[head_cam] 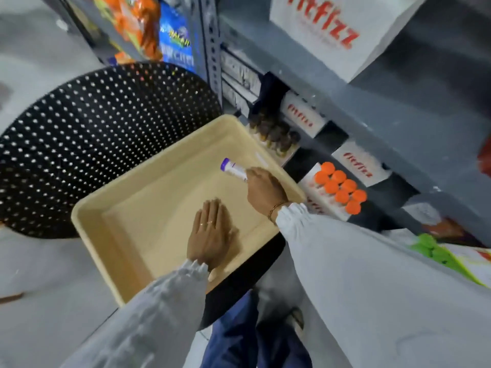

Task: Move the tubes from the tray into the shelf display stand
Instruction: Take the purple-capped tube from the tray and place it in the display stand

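One tube (pixel 233 169) is all that shows in the beige tray (pixel 87 221), and it is already in the right hand (pixel 264 192). That hand is closed around the tube's lower end, over the tray's far right part, close to the rim that runs along the shelf. The tube's long axis runs from the grip up and to the left, so the purple cap (pixel 226 164) points away from the shelf and toward the black perforated table (pixel 93 134) on which the tray rests. Whether the tube's body touches the tray floor or is just lifted off it cannot be told.

The left hand (pixel 210 235) lies flat, palm down and fingers together, on the tray floor near the near edge; it grips nothing and seems only to steady the tray.

The stands sit on the shelf just beyond the tray's right rim: a white stand (pixel 313 171) filled with orange-capped tubes (pixel 340 188), and farther along a blurred stand with dark-capped tubes (pixel 276 134). The right hand is clearly the nearer one to both. Judging from this, the coming move turns on swinging the tube round: its capped end faces the wrong way, so it would have to be brought upright, cap on top, as it is carried to the right over the rim toward a free slot, if one is open.
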`<state>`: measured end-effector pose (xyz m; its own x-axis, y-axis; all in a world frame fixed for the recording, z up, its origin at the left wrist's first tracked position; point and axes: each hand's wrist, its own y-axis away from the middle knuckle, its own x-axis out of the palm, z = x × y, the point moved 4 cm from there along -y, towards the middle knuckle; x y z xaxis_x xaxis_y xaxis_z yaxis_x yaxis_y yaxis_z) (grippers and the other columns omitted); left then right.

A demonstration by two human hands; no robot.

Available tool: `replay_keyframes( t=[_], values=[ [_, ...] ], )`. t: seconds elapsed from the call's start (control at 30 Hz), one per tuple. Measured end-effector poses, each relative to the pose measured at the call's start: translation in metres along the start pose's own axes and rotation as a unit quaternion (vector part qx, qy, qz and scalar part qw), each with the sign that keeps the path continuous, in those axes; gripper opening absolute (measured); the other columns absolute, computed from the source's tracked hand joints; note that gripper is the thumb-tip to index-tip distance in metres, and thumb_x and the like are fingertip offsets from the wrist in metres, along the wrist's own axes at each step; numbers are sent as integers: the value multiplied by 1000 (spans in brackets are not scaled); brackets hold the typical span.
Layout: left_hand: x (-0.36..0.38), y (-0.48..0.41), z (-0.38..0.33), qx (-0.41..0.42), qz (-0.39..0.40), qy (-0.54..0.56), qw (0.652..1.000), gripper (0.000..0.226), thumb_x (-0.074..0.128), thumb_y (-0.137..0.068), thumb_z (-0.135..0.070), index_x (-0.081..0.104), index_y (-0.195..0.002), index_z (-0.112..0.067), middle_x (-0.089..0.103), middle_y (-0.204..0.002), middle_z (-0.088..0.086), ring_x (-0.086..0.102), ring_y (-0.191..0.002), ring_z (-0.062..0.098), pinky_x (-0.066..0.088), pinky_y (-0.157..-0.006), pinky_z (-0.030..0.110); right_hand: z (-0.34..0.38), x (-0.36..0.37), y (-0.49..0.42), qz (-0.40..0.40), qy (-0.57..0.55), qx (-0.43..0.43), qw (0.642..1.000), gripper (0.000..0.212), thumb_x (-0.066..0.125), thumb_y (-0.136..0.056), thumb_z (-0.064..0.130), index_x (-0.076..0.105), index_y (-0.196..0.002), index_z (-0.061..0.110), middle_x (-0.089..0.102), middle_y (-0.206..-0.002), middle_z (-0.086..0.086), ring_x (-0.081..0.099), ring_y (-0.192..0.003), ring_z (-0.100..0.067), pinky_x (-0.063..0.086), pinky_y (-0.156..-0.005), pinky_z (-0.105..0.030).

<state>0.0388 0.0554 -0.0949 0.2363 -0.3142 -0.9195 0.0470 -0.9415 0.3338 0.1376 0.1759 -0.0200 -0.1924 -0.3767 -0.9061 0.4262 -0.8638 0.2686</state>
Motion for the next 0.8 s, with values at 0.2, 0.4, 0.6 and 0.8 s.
replay_keyframes(
  t=[0.2, 0.4, 0.6, 0.8],
  values=[
    [11, -1, 3, 17, -28, 19, 999, 75, 7, -96, -51, 33, -138, 5, 30, -147, 21, 22, -138, 35, 12, -112, 45, -3, 22, -26, 13, 59, 19, 998, 33, 45, -90, 1, 49, -122, 2, 60, -118, -19, 57, -108, -36, 51, -86, -46],
    [12, 0, 1, 24, -59, 24, 998, 70, 15, -97, -48, 35, -137, 6, 30, -146, 22, 21, -138, 34, 16, -112, 47, 7, 21, -31, -33, 58, 26, 997, 25, 54, -93, 14, 52, -115, 3, 64, -111, -17, 58, -103, -33, 48, -81, -42],
    [6, 2, -1, 23, -25, 36, 999, 70, 15, -99, -46, 39, -133, 10, 38, -140, 27, 33, -131, 41, 23, -108, 49, 22, -10, -16, -53, -36, 6, 998, 39, 57, -90, 5, 46, -128, 5, 49, -122, -18, 60, -100, -34, 48, -79, -37],
    [-24, 0, -15, 14, -11, 17, 1000, 101, -30, -77, -58, 16, -144, 2, 13, -153, 19, 7, -141, 32, 6, -115, 41, 37, -91, 20, -97, -152, -32, 983, 76, 53, -85, -7, 17, -149, 13, 61, -109, -25, 61, -90, -37, 42, -67, -34]
  ],
)
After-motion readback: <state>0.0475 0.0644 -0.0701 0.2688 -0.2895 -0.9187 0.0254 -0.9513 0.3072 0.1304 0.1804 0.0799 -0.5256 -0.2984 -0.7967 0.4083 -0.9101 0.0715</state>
